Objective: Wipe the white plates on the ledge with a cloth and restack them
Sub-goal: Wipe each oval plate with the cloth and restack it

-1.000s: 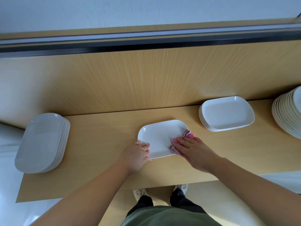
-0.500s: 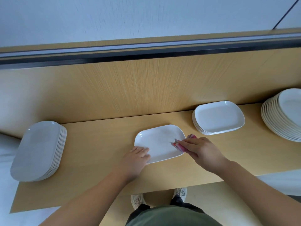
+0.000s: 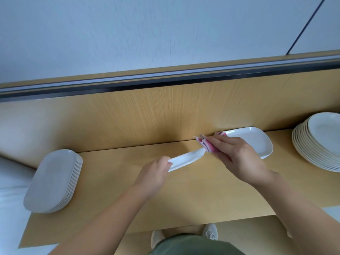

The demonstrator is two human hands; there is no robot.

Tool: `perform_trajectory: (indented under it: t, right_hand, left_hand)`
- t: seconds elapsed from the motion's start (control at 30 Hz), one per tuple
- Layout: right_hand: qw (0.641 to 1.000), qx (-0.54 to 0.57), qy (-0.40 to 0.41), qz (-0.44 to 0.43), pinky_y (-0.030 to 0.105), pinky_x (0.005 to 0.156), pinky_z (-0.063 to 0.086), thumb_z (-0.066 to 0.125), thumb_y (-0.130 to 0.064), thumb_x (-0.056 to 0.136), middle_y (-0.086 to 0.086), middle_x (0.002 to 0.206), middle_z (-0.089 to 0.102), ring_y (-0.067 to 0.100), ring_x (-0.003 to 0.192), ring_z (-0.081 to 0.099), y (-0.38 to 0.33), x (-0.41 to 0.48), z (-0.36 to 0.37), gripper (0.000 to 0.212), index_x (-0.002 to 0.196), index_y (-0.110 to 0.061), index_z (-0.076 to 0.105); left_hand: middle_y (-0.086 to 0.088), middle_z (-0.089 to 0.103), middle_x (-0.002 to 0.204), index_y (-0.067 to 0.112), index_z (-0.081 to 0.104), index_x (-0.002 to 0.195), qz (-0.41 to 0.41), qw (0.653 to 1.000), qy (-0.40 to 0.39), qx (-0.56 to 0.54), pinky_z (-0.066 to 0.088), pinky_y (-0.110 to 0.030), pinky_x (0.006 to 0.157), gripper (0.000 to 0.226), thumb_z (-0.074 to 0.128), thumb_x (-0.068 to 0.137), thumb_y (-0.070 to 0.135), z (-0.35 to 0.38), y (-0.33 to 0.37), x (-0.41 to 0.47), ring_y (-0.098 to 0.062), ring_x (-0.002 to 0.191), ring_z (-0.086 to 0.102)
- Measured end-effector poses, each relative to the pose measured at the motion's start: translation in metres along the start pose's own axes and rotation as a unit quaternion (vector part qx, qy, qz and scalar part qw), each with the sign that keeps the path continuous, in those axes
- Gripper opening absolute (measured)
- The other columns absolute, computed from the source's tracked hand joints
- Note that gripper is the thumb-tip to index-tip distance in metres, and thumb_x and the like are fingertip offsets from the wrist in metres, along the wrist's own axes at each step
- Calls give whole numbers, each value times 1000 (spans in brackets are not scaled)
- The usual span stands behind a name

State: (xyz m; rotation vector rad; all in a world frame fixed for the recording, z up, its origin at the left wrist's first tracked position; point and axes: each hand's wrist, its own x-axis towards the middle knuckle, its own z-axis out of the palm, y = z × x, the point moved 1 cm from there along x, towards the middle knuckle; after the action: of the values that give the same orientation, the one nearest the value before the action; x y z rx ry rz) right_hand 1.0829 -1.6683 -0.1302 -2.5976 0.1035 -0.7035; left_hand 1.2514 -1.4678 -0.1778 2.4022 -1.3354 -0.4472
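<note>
Now lifted clear of the ledge (image 3: pixel 184 199) and tipped so far over that only a thin white sliver shows: one plate (image 3: pixel 185 160), slanting from lower left to upper right. Gripped at its lower left end by the left hand (image 3: pixel 154 173), fingers curled over the rim, back of the hand toward the camera. Met at its upper right end by a pink cloth (image 3: pixel 208 146), bunched up and pinched in the right hand (image 3: pixel 237 155), fingers bent around the folds. Hard to tell whether pressed to the face or the underside of the plate. Some blur over both hands and the plate.

Just behind the right hand, close against the wooden back panel (image 3: pixel 165 115): a low stack (image 3: pixel 257 142) of rectangular white plates, its left end covered by hand and cloth. At the far left of the ledge, overhanging the left edge: a tall stack (image 3: pixel 53 181) of oblong plates, in shade and well apart from the hands. At the far right, cut off by the frame: a round stack (image 3: pixel 322 142) of white plates.

Above the panel, a dark rail (image 3: pixel 165 81) and then a pale wall (image 3: pixel 147 34). Below the ledge's front edge, light shoes (image 3: pixel 210 233) on the floor and a strip of green clothing (image 3: pixel 193 245).
</note>
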Motion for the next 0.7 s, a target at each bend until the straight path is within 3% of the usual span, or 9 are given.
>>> perform_trajectory:
  t: [0.2, 0.3, 0.53, 0.6, 0.7]
  right_hand:
    - [999, 6, -1, -38, 42, 70, 49, 50, -17, 102, -5, 116, 66, 27, 84, 61, -3, 5, -1, 34, 135, -14, 58]
    - [999, -6, -6, -42, 43, 68, 49, 50, -17, 102, -5, 117, 66, 26, 88, 62, -2, 3, 3, 35, 136, -16, 57]
    - [999, -14, -7, -49, 32, 73, 49, 52, -15, 100, -5, 123, 66, 19, 89, 63, -6, 2, 11, 35, 135, -13, 58]
    - [998, -21, -2, -55, 22, 75, 42, 51, -14, 100, -3, 120, 67, 16, 88, 60, -7, 3, 13, 34, 132, -11, 60]
    - [998, -26, 3, -56, 17, 74, 35, 49, -18, 100, -2, 116, 69, 15, 85, 55, -8, 5, 18, 33, 129, -10, 62]
  left_hand:
    - [1, 52, 77, 10, 51, 98, 15, 994, 38, -99, 32, -34, 64, 38, 26, 99, 39, -8, -1, -8, -23, 74, 48]
    - [8, 43, 67, 18, 45, 88, -8, 991, 41, -125, 29, -30, 58, 25, 31, 102, 34, -4, -5, -13, -15, 66, 42]
    - [6, 46, 68, 19, 48, 91, -75, 981, 24, -176, 31, -28, 59, 19, 36, 103, 27, 1, -14, -17, -13, 65, 42]
    - [5, 49, 70, 20, 49, 92, -91, 978, 13, -185, 33, -24, 58, 20, 36, 103, 29, 0, -18, -15, -12, 65, 44]
    - [3, 54, 80, 21, 51, 101, -117, 972, -32, -201, 37, -26, 64, 19, 37, 102, 33, -1, -28, -8, -14, 75, 49]
